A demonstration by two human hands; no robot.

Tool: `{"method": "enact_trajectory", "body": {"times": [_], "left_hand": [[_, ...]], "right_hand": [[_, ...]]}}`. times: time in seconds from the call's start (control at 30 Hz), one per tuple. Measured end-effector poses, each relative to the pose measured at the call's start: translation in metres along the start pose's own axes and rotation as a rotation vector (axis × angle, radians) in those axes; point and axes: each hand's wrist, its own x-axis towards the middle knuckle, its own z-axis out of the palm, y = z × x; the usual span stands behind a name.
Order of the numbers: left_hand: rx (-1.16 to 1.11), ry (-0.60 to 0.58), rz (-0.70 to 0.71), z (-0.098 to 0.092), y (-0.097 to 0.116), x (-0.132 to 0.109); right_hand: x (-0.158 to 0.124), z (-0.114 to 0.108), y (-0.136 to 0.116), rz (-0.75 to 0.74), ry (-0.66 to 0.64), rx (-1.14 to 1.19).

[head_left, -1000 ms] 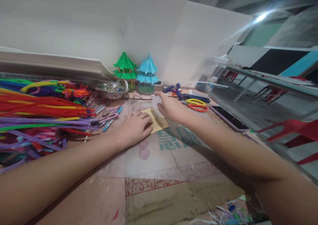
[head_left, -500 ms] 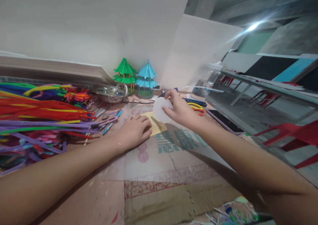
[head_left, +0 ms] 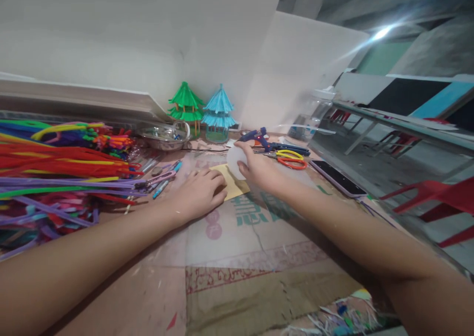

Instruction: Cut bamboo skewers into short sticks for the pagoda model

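Observation:
My left hand (head_left: 200,190) lies palm down on the near edge of a yellow paper square (head_left: 232,184) on the cardboard-covered table (head_left: 240,247), fingers curled and pressing it flat. My right hand (head_left: 259,167) grips a white round disc (head_left: 235,160) by its edge, holding it over the far side of the yellow paper. Both forearms reach in from the bottom of the view.
A big heap of coloured pipe cleaners (head_left: 55,168) fills the left. A metal bowl (head_left: 165,134), green (head_left: 185,104) and blue (head_left: 219,111) paper pagodas stand at the back. A blue glue gun (head_left: 259,137), scissors (head_left: 292,159) and a phone (head_left: 338,178) lie right. Paper scraps (head_left: 340,316) lie near.
My right hand picked up the white disc, raised it, then brought it down and closer over the yellow paper. My left hand stayed on the paper.

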Motion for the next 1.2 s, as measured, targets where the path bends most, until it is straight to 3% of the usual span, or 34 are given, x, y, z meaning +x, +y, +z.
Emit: {"method": "enact_trajectory", "body": {"times": [0.37,0.47,0.57,0.73,0.83,0.97,1.07,1.2], "left_hand": [[-0.016,0.005,0.019,0.004,-0.003,0.000],[-0.014,0.000,0.023,0.004,-0.002,0.000],[-0.006,0.005,0.020,0.002,-0.001,-0.001],[0.014,-0.002,0.008,0.000,-0.001,-0.001],[0.002,-0.010,0.011,0.000,-0.001,-0.001],[-0.026,-0.019,0.026,0.000,-0.001,0.000],[-0.042,-0.014,0.015,0.000,0.000,0.000],[-0.054,0.013,-0.003,0.000,0.000,-0.001]], "right_hand": [[-0.034,-0.040,0.002,-0.090,-0.162,-0.012],[-0.026,-0.048,0.006,-0.055,-0.079,0.005],[-0.008,-0.039,0.006,-0.028,0.059,0.028],[0.012,-0.009,-0.002,-0.026,-0.015,0.004],[0.001,-0.008,-0.008,-0.018,-0.050,-0.019],[-0.028,-0.029,-0.009,-0.051,-0.120,-0.034],[-0.038,-0.044,-0.002,-0.010,-0.205,0.188],[-0.023,-0.048,0.011,0.157,-0.138,0.922]]}}
